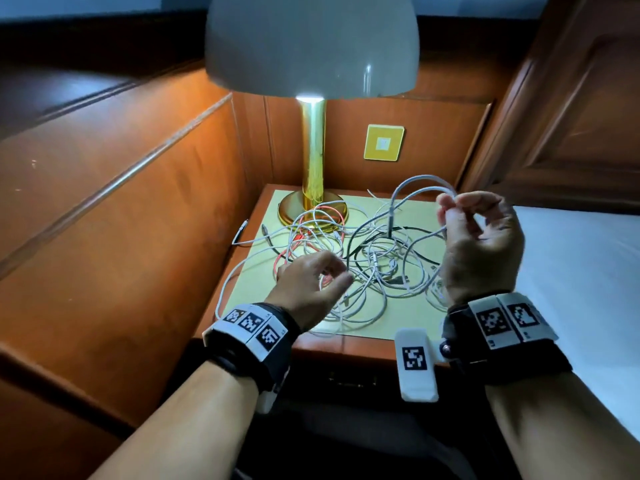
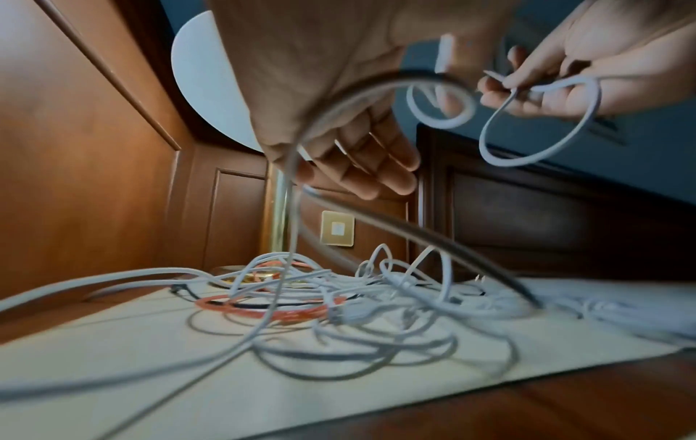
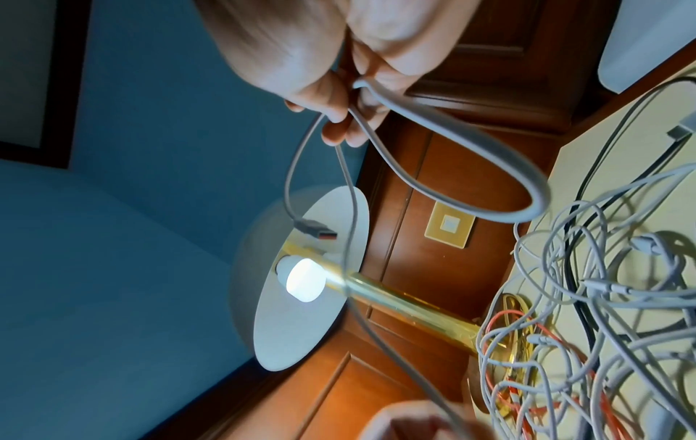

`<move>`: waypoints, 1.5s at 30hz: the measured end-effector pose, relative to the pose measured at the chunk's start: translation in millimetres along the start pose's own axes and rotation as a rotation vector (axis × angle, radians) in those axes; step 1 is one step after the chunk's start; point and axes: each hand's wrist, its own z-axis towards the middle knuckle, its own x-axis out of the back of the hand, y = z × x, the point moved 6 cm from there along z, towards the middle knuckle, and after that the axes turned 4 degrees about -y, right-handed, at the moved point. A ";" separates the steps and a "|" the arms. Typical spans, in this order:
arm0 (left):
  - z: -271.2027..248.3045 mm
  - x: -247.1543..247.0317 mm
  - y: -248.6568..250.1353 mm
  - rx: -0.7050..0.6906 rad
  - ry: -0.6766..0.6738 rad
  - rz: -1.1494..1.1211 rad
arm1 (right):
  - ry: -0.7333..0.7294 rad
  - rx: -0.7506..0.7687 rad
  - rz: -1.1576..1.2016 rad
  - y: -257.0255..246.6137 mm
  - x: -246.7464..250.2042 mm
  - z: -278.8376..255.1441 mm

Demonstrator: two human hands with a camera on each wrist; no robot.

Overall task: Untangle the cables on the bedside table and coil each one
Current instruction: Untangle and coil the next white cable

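A tangle of white, grey, black and red cables (image 1: 374, 261) lies on the bedside table's cream mat (image 1: 252, 285). My right hand (image 1: 446, 206) is raised above the tangle's right side and pinches loops of a grey-white cable (image 1: 415, 181). In the right wrist view the cable's loop (image 3: 519, 184) and its USB plug (image 3: 316, 229) hang from the fingers (image 3: 339, 116). The same cable runs down to my left hand (image 1: 341, 275), low over the tangle's front, and passes between its thumb and curled fingers (image 2: 369, 166). A red cable (image 2: 263, 309) lies under the white ones.
A brass lamp (image 1: 313, 206) with a white shade stands at the table's back, cables looped around its base. Wooden panels close in the left and back, with a gold switch plate (image 1: 383, 143) on the wall. A white bed (image 1: 575, 271) borders the right.
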 end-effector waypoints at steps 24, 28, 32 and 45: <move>-16.9 54.2 -30.2 -0.041 0.429 0.008 | -0.580 0.178 -0.578 24.5 -18.5 -27.1; -17.9 66.5 -29.1 -0.057 0.584 -0.066 | -0.785 0.127 -0.571 33.5 -40.5 -48.2; -26.1 69.5 -7.5 -0.143 0.627 0.006 | -0.850 0.109 -0.584 38.7 -49.4 -56.7; -33.4 45.6 51.0 -0.373 0.380 -0.225 | -0.903 0.069 -0.545 38.0 -69.0 -71.8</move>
